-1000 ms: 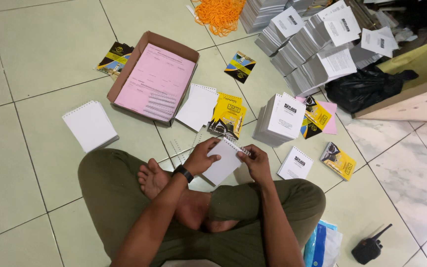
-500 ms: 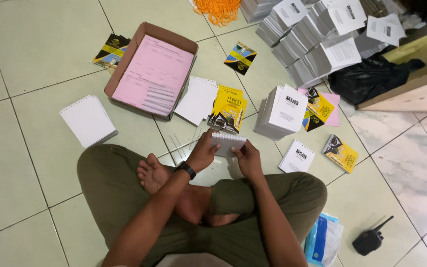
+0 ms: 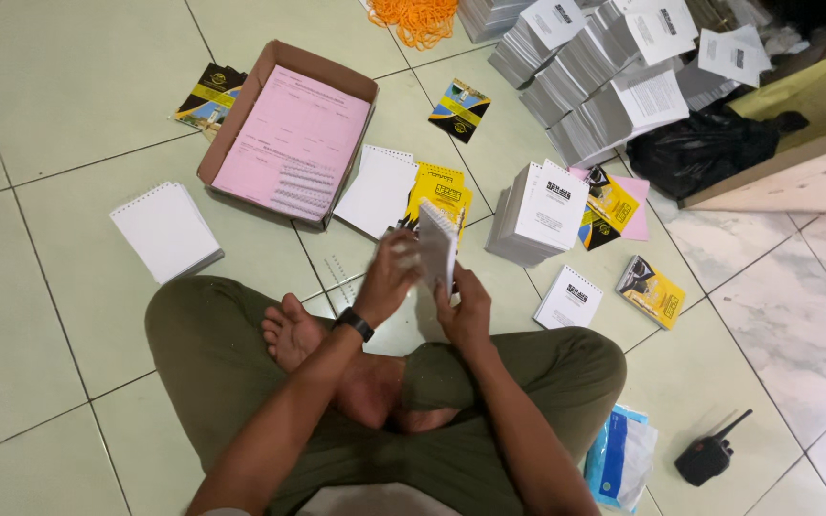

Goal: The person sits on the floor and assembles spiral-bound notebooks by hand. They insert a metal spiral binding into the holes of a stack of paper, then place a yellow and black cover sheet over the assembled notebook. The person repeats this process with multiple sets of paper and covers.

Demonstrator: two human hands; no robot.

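Pale floor tiles (image 3: 69, 86) carry paper stacks (image 3: 614, 105) at 1 o'clock and a pink-lined box (image 3: 289, 134) at 11. Both hands, left (image 3: 386, 282) and right (image 3: 461, 308), are closed on an upright notepad (image 3: 437, 247) above the knees; firm edge support should keep its pages squared.

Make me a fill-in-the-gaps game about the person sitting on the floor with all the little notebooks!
1. Both hands, left hand and right hand, hold a small spiral ____.
2. The cardboard box is filled with ____ paper.
3. A black ____ is strapped on the left wrist.
4. The tangled heap of rubber bands is ____.

Missing words: notebook; pink; watch; orange
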